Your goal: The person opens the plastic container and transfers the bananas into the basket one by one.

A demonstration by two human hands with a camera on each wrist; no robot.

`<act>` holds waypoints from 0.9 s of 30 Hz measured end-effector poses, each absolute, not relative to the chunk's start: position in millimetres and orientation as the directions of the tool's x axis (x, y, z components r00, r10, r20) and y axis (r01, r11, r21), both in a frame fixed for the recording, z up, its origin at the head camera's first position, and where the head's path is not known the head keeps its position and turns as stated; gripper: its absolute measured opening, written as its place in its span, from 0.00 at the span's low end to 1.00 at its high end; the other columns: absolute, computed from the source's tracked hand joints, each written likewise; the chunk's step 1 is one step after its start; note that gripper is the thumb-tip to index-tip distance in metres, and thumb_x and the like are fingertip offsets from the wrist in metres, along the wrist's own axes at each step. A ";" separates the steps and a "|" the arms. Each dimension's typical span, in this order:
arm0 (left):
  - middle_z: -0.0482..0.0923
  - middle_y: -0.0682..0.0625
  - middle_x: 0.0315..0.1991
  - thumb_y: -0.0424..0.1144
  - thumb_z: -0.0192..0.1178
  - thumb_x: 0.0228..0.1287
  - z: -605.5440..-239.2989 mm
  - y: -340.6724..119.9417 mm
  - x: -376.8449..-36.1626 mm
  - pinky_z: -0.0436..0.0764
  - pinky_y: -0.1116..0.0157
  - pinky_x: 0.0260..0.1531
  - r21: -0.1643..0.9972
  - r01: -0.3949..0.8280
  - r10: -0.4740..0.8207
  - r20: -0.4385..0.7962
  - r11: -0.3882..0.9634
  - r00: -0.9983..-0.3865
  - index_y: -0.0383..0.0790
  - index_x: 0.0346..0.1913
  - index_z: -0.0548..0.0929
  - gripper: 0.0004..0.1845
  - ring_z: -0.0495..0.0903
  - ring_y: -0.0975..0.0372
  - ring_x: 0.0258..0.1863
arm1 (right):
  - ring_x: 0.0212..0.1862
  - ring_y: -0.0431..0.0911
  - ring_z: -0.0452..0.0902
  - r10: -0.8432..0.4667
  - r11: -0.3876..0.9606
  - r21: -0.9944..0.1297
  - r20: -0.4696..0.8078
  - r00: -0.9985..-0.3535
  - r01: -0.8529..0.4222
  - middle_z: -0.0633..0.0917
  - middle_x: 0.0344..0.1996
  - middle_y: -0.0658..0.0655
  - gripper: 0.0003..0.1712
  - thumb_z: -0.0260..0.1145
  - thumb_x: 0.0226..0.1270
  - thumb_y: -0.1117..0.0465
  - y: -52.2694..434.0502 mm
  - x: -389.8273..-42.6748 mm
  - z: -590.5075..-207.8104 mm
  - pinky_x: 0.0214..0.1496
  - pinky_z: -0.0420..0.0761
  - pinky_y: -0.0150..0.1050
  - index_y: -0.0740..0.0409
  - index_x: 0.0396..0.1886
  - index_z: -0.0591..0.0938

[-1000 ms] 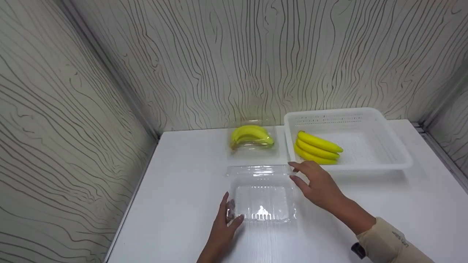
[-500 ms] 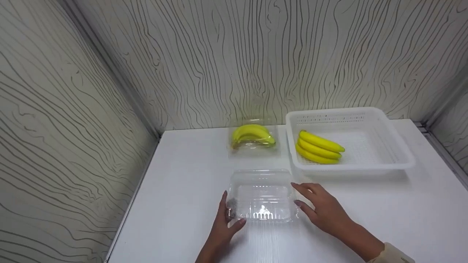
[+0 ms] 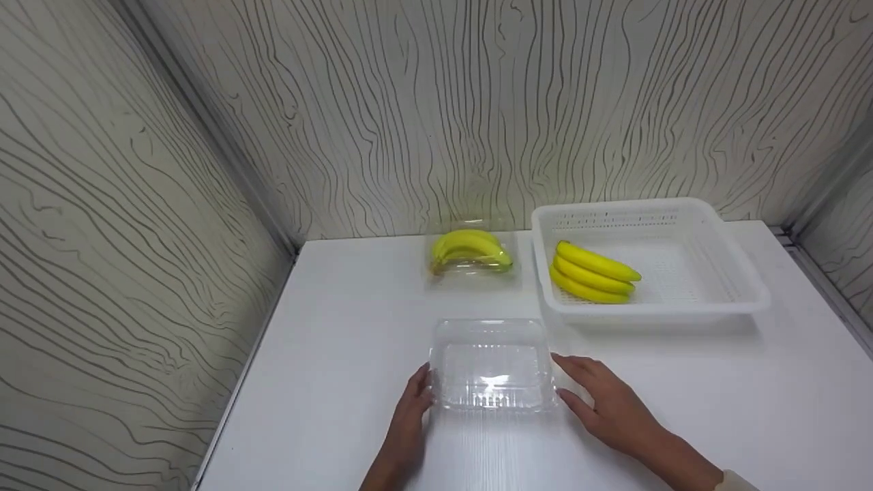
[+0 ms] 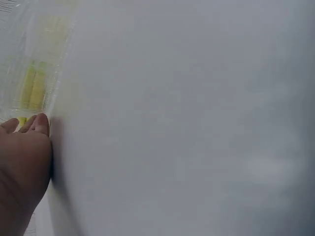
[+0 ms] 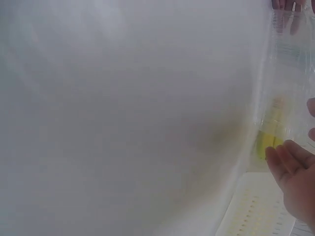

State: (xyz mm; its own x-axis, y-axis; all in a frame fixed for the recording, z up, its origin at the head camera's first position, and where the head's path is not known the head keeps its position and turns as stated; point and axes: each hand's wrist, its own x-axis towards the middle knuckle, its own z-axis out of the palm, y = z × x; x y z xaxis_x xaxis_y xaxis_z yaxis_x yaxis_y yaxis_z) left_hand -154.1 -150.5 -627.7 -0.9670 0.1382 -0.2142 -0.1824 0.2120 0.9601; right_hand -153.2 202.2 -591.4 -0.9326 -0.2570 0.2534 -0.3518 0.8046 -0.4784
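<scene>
The clear plastic box [image 3: 491, 365], lid down, is flanked at the table's [image 3: 341, 327] near middle by the left hand [image 3: 409, 416] and right hand [image 3: 607, 402], fingers straight against its sides. Behind are set boxed bananas [image 3: 469, 250] and a white basket [image 3: 716, 273] holding bananas [image 3: 592, 271].

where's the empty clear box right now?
Head view: the clear box sits near the front middle of the white table, between the left hand and right hand, in front of the packed bananas.

White table [image 3: 327, 354], wood-grain walls [image 3: 477, 102]
</scene>
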 end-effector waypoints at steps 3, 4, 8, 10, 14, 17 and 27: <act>0.53 0.43 0.88 0.49 0.46 0.80 -624.3 -148.7 -156.0 0.50 0.34 0.85 0.950 -0.217 0.129 -0.250 0.225 -0.960 0.49 0.87 0.53 0.37 0.49 0.42 0.88 | 0.61 0.46 0.85 -0.250 0.773 -0.535 0.236 -0.939 -0.341 0.86 0.63 0.48 0.35 0.73 0.74 0.53 205.2 -151.4 -593.2 0.60 0.89 0.47 0.42 0.79 0.75; 0.54 0.42 0.88 0.47 0.46 0.79 -623.8 -148.4 -156.8 0.51 0.35 0.85 0.950 -0.219 0.128 -0.251 0.223 -0.959 0.48 0.87 0.54 0.37 0.50 0.42 0.88 | 0.58 0.45 0.86 -0.244 0.761 -0.562 0.215 -0.946 -0.324 0.86 0.62 0.48 0.35 0.72 0.75 0.53 205.7 -150.9 -592.9 0.58 0.90 0.44 0.43 0.79 0.75; 0.59 0.42 0.86 0.45 0.50 0.76 -621.6 -147.7 -158.7 0.56 0.37 0.85 0.949 -0.222 0.114 -0.252 0.225 -0.961 0.45 0.85 0.58 0.37 0.57 0.43 0.86 | 0.51 0.42 0.86 -0.223 0.664 -0.719 0.072 -0.972 -0.206 0.89 0.58 0.51 0.32 0.65 0.81 0.50 207.0 -149.9 -588.2 0.50 0.87 0.34 0.49 0.80 0.72; 0.63 0.41 0.84 0.44 0.51 0.76 -620.9 -146.1 -158.8 0.61 0.39 0.83 0.953 -0.202 0.098 -0.229 0.226 -0.969 0.41 0.83 0.61 0.36 0.63 0.43 0.84 | 0.49 0.42 0.86 -0.230 0.603 -0.785 0.000 -0.973 -0.143 0.90 0.53 0.52 0.32 0.62 0.84 0.49 207.3 -150.3 -583.8 0.49 0.86 0.31 0.51 0.81 0.70; 0.72 0.38 0.77 0.42 0.56 0.76 -617.7 -137.4 -156.1 0.75 0.45 0.76 0.947 -0.157 0.008 -0.165 0.279 -0.986 0.36 0.78 0.68 0.31 0.75 0.44 0.76 | 0.45 0.44 0.87 -0.270 0.469 -0.883 -0.107 -0.957 -0.033 0.90 0.43 0.56 0.36 0.60 0.84 0.48 206.2 -152.1 -575.1 0.46 0.87 0.32 0.58 0.82 0.66; 0.80 0.44 0.65 0.41 0.61 0.73 -613.3 -129.4 -155.0 0.84 0.56 0.65 0.924 -0.158 -0.086 -0.136 0.349 -0.987 0.39 0.72 0.75 0.27 0.82 0.53 0.63 | 0.40 0.46 0.87 -0.292 0.399 -0.916 -0.168 -0.942 0.040 0.89 0.38 0.60 0.38 0.61 0.84 0.51 203.6 -153.0 -571.4 0.41 0.89 0.35 0.62 0.83 0.62; 0.87 0.49 0.31 0.37 0.58 0.73 -599.9 -124.1 -157.3 0.84 0.68 0.31 0.947 -0.215 -0.094 -0.198 0.238 -0.976 0.36 0.65 0.81 0.21 0.84 0.63 0.28 | 0.39 0.47 0.88 -0.232 0.373 -0.915 -0.255 -0.939 0.156 0.90 0.36 0.60 0.39 0.62 0.82 0.56 194.0 -155.7 -570.9 0.39 0.89 0.37 0.64 0.83 0.59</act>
State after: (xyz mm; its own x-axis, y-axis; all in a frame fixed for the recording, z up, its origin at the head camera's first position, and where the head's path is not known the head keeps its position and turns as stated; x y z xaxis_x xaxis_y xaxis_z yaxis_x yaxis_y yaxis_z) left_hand -157.3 -124.1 -599.9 -0.9757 -0.0938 -0.1978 -0.2149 0.2380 0.9472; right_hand -155.7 194.0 -570.9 -0.9388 -0.2316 -0.2549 0.1563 0.3729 -0.9146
